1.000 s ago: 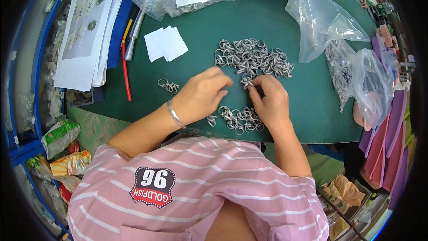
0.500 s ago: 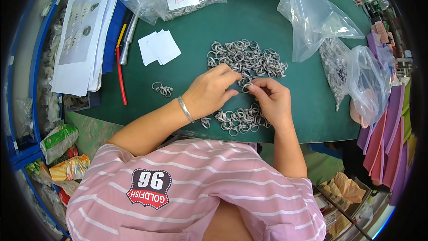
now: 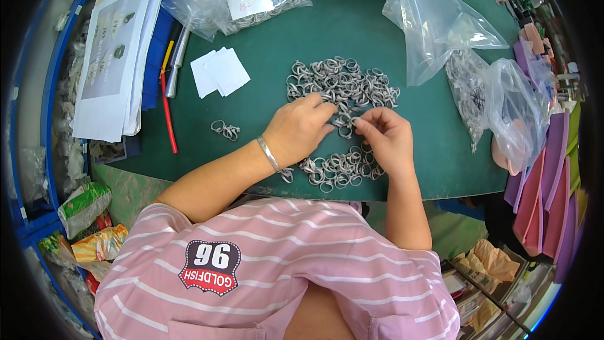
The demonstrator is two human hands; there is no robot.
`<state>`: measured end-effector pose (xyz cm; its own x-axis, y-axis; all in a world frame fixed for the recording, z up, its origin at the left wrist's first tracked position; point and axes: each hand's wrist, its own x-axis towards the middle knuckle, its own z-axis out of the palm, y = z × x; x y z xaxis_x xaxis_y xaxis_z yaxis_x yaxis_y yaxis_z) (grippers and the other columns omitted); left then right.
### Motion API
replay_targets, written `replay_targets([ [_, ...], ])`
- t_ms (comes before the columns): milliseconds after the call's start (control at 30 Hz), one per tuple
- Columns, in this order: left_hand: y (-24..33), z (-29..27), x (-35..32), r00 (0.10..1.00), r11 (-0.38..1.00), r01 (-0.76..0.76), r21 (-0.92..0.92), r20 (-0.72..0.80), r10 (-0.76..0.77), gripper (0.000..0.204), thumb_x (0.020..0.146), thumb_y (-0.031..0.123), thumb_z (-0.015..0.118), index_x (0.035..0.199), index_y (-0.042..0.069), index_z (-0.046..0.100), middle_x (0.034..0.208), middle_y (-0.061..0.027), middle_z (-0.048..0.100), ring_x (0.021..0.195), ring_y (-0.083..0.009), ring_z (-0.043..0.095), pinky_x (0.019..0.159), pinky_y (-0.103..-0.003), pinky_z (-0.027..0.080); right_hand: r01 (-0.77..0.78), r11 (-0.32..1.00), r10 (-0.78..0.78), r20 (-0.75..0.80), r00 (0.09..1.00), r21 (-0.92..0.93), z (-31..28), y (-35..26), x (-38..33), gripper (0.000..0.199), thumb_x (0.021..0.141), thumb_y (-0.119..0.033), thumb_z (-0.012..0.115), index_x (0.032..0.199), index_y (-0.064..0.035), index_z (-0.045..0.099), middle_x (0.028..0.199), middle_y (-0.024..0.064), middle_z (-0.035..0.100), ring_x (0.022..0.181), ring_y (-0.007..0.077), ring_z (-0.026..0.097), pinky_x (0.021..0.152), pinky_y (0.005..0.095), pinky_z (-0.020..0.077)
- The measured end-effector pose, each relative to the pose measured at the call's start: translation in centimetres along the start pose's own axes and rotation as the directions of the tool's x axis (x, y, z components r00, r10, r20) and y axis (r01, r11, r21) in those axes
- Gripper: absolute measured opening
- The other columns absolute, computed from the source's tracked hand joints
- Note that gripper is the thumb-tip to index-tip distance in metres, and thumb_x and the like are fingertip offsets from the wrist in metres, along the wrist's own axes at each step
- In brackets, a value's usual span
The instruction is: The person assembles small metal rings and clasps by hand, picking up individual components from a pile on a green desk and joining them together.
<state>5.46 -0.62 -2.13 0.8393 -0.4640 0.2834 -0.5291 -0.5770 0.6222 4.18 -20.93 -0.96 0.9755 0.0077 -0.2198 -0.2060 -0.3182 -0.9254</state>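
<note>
Small grey metal-looking rings lie in a large far pile (image 3: 343,79) and a smaller near pile (image 3: 340,169). A few loose rings (image 3: 344,127) sit between my hands, below the far pile. My right hand (image 3: 390,141) pinches one grey ring (image 3: 355,121) between thumb and forefinger. My left hand (image 3: 297,127), with a silver bangle (image 3: 268,154) on its wrist, rests at the far pile's near edge. Its thumb and forefinger are apart beside the loose rings, and its other fingertips are partly hidden. Further left lies a small ring cluster (image 3: 225,130).
White paper cards (image 3: 226,70) lie on the green table (image 3: 270,50). A bag of rings (image 3: 270,6) and an empty-looking clear bag (image 3: 434,31) are at the back; another filled bag (image 3: 465,91) lies right. Papers (image 3: 116,56) and a red-yellow pen-like stick (image 3: 168,110) are left.
My right fingertips have shifted slightly to the right, with a ring showing in their pinch. My left hand stays almost in place. The whole view has moved a little.
</note>
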Motion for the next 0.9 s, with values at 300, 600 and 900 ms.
replay_targets([
  [300, 1.6, -1.8, 0.5, 0.955, 0.75, 0.295, -0.592, 0.17, -0.241, 0.035, 0.079, 0.002, 0.072, 0.111, -0.001, 0.061, 0.099, -0.0083, 0.065, 0.084, -0.0117, 0.065, 0.072, -0.024, 0.053, -0.102, 0.798, 0.029, 0.131, 0.991, 0.594, 0.9, -1.2, -0.4, 0.014, 0.086, 0.0, 0.065, 0.1, 0.0038, 0.063, 0.084, 0.0098, 0.067, 0.07, 0.0154, 0.067, 0.055, 0.0226, 0.0536],
  [600, 1.2, -2.4, 0.5, 0.88, 0.331, 0.391, -0.859, 0.244, -0.409, 0.02, 0.087, 0.002, 0.065, 0.105, -0.002, 0.06, 0.095, -0.0095, 0.066, 0.086, -0.0149, 0.065, 0.069, -0.025, 0.054, -0.113, 0.805, 0.059, 0.11, 0.992, 0.582, 0.2, -1.1, -0.4, 0.011, 0.086, 0.001, 0.062, 0.098, 0.0031, 0.064, 0.085, 0.01, 0.068, 0.071, 0.0148, 0.067, 0.055, 0.022, 0.0524],
  [900, 0.8, -2.8, -0.6, 0.828, 0.252, 0.434, -0.865, 0.273, -0.489, 0.016, 0.088, 0.003, 0.062, 0.104, 0.0, 0.058, 0.093, -0.0095, 0.067, 0.083, -0.0163, 0.067, 0.067, -0.025, 0.053, 0.577, 0.734, -0.549, 0.186, 0.815, -0.358, -0.6, -0.9, -0.2, 0.028, 0.071, 0.014, 0.058, 0.092, -0.0022, 0.067, 0.086, 0.0087, 0.064, 0.079, 0.025, 0.062, 0.065, 0.0309, 0.049],
])
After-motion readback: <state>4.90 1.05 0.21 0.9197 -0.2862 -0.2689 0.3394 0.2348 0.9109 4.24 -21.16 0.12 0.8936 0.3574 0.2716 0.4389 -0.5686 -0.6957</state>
